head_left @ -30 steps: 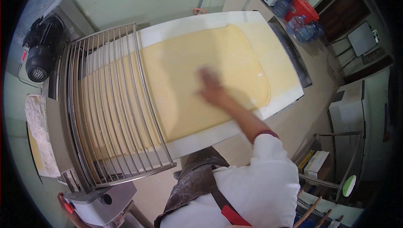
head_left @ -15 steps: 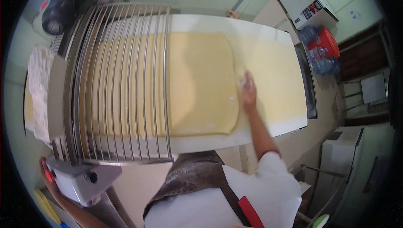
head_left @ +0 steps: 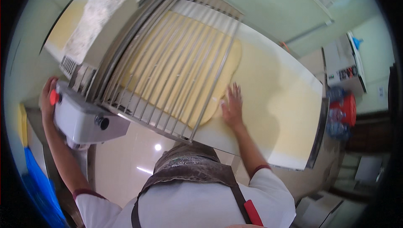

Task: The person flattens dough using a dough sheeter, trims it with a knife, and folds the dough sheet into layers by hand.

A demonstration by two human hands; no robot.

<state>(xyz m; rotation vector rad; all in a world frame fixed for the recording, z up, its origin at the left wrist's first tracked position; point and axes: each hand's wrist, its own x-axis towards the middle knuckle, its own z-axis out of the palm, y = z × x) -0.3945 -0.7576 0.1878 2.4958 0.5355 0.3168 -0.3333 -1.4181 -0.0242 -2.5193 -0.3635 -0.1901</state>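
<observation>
A flat sheet of pale yellow dough [head_left: 237,55] lies on the belt [head_left: 289,97] of a dough sheeter, mostly beneath the metal bar guard [head_left: 209,98]. My right hand [head_left: 232,105] is open at the dough's right edge, fingers spread and pointing away from me. Whether its fingertips press the dough or hover just above, I cannot tell. At the far left, my left hand [head_left: 47,97] is against the side of the grey control box [head_left: 86,116], next to a red knob [head_left: 54,97]. Its fingers are partly hidden by the box's edge.
A flour-dusted white cover [head_left: 98,15] tops the sheeter, with more belt [head_left: 69,26] beyond it. Blue plastic [head_left: 40,181] hangs at lower left. Clear plastic bottles [head_left: 337,114] and a red bucket [head_left: 349,109] stand past the belt's right end.
The dough has shifted left, further under the guard. My right hand has followed its edge, and its fingers are now spread. My left hand stays at the control box while the view has turned.
</observation>
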